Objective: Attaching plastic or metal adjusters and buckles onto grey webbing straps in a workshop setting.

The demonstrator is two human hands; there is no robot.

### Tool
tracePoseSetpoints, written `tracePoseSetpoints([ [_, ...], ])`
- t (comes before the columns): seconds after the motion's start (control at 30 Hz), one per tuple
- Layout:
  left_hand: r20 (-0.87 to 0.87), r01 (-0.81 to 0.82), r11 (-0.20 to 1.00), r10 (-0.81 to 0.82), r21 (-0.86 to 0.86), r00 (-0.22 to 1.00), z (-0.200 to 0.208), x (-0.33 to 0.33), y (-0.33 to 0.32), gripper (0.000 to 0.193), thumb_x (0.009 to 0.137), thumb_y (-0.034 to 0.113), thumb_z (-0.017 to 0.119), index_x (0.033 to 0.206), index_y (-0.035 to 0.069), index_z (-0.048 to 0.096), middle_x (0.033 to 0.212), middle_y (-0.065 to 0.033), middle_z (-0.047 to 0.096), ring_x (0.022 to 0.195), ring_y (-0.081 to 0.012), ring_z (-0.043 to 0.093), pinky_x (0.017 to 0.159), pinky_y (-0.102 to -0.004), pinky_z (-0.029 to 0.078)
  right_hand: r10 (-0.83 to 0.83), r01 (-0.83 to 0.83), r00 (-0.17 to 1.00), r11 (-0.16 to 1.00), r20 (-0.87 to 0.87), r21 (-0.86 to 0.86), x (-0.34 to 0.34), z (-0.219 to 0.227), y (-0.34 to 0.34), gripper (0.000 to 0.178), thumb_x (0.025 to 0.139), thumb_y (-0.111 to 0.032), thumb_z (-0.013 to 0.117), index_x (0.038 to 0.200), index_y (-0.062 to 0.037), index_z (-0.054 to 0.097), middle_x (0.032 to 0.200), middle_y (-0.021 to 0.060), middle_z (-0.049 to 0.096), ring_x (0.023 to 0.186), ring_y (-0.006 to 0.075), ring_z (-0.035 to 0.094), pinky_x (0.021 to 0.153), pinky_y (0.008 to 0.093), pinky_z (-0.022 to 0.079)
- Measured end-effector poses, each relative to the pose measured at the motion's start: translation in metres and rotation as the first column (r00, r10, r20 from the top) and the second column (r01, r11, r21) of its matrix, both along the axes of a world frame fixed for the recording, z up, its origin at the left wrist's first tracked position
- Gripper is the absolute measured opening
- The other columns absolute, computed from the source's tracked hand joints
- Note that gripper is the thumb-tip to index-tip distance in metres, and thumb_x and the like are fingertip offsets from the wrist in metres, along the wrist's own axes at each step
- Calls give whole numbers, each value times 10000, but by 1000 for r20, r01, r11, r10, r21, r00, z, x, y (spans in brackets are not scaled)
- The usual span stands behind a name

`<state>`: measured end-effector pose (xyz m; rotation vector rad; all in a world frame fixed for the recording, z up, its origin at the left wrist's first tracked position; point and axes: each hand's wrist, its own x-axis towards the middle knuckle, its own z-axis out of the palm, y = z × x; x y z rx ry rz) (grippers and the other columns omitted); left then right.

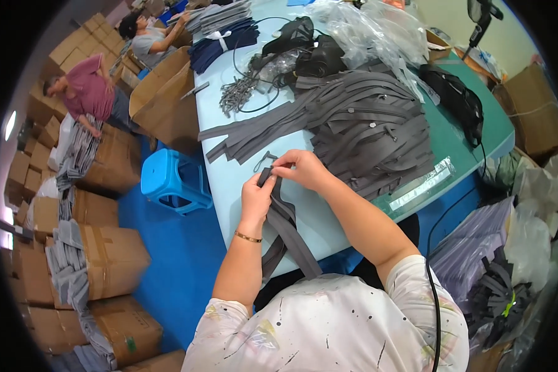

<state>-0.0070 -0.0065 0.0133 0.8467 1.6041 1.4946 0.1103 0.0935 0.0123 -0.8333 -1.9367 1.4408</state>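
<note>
My left hand (255, 197) is closed around the upper end of a dark grey zipper (299, 243), pinching it between thumb and fingers. The zipper's long tape hangs in a loop across the table edge toward my body. My right hand (302, 168) is closed too, its fingertips meeting the same end of the zipper from the right. Whether a small slider is between those fingertips, I cannot tell. Just beyond my hands lies a small dark pull with a cord loop (263, 162). A large heap of grey zippers (372, 127) lies to the right, with several tapes stretching left across the light blue tabletop.
A tangle of small metal parts (237, 94) lies farther back beside black bags and clear plastic (366, 31). A blue stool (175, 180) stands left of the table (229, 204). Cardboard boxes (115, 260) line the left. Two people work at the far left. A black cable crosses my right side.
</note>
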Motion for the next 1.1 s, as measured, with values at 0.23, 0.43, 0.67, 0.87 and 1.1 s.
tracePoseSetpoints([
  [0.23, 48, -16, 999, 18, -38, 999, 3, -2, 1, 142, 842, 179, 626, 807, 42, 611, 594, 57, 482, 436, -14, 348, 371, -189, 250, 44, -47, 990, 999, -137, -19, 4, 4, 6, 186, 724, -122, 715, 893, -53, 684, 775, 38, 639, 696, 101, 542, 656, 240, 453],
  [0.43, 16, -21, 999, 21, -40, 1000, 7, 2, 0, 142, 836, 180, 633, 822, 39, 622, 607, 53, 497, 459, -19, 370, 384, -186, 272, 11, -9, 999, 998, -44, 55, 4, 4, 5, 169, 724, -134, 699, 875, -58, 685, 778, 44, 656, 699, 111, 588, 660, 245, 470],
  [0.67, -2, -10, 1000, 10, -7, 1000, 1, 2, -2, 122, 835, 155, 629, 843, 33, 629, 619, 42, 506, 461, -23, 377, 389, -182, 290, 97, -100, 994, 992, -41, -72, 2, -1, 4, 177, 729, -142, 692, 867, -32, 676, 760, 50, 661, 699, 106, 609, 649, 237, 472],
  [0.87, 57, -18, 998, 21, -53, 998, 6, 3, -1, 134, 833, 151, 631, 864, 22, 611, 610, 35, 500, 448, -36, 396, 387, -184, 318, 83, -93, 991, 992, -108, -85, 4, 0, 6, 209, 742, -126, 687, 927, -31, 672, 770, 48, 655, 687, 95, 590, 641, 242, 473],
  [1.1, 76, -48, 999, 47, 6, 996, 6, 3, 3, 146, 845, 160, 617, 884, 26, 571, 668, 3, 550, 452, -50, 435, 389, -186, 333, 104, -110, 992, 990, -74, -86, 4, -2, 11, 258, 734, -111, 695, 985, -58, 667, 769, 36, 647, 691, 85, 577, 628, 237, 470],
])
